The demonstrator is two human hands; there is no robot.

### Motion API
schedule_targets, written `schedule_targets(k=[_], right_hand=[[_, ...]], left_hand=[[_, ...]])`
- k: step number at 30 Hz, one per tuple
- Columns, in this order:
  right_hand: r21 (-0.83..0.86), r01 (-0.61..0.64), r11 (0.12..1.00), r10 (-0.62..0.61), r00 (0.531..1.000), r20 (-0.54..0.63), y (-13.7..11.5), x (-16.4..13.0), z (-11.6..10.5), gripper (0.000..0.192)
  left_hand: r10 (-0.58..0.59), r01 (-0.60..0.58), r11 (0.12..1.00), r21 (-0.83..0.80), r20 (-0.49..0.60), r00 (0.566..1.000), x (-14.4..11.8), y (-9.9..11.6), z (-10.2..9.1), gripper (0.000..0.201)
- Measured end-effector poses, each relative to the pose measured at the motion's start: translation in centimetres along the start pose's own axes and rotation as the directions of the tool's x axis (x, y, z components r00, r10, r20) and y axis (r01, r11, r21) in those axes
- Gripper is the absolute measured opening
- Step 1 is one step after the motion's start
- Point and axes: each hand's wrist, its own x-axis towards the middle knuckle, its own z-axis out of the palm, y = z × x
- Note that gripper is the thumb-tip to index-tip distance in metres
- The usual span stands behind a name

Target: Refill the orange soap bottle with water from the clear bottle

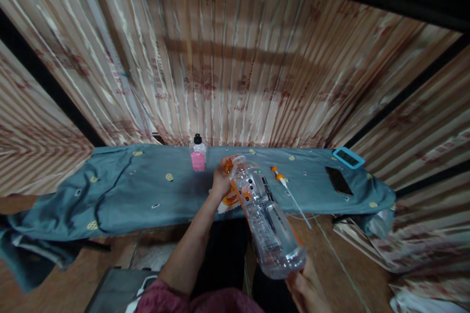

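A large clear plastic bottle (270, 225) with orange edging and dark print is tilted over the table's front edge, its base towards me. My right hand (303, 283) grips it at the base. Around its far, neck end my left hand (221, 181) is closed, fingers partly hidden. Something orange and see-through (228, 165) shows at those fingers; I cannot tell what it is. Beneath the left hand is an orange-and-white printed item (230, 199), mostly covered by the bottle. Right of the bottle lies an orange-and-white pump head (279, 177) with a long tube.
A clear bottle with pink label and black cap (198, 154) stands at the back left. On the right lie a dark phone (338, 181) and a blue-framed device (348, 157). Blue-green cloth (125, 200) covers the narrow table. Curtains (235, 58) hang close behind.
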Motion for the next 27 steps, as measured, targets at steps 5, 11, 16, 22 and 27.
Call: schedule_targets(k=[5,11,16,22,27], right_hand=[[-0.006,0.004,1.0,-0.005,1.0,-0.014,0.05,-0.2,0.04,0.074],[-0.009,0.008,1.0,-0.008,1.0,-0.018,0.19,-0.06,-0.06,0.072],[-0.02,0.017,1.0,-0.017,1.0,0.014,-0.01,0.04,0.22,0.076],[0.002,0.021,1.0,-0.021,1.0,-0.012,0.23,-0.03,0.1,0.076],[-0.006,0.012,1.0,-0.013,0.999,-0.044,0.36,-0.03,-0.09,0.072]], left_hand=[[-0.009,0.009,1.0,0.025,-0.003,1.0,0.01,0.22,-0.01,0.034],[-0.019,0.02,0.999,0.026,-0.007,1.0,0.01,0.37,-0.06,0.035],[-0.005,0.005,0.999,0.042,0.003,1.0,0.02,0.56,-0.01,0.034],[0.018,-0.018,0.999,0.03,0.012,1.0,0.07,0.02,0.06,0.034],[0.04,-0.04,0.999,0.03,0.015,0.999,0.0,-0.1,0.01,0.031]])
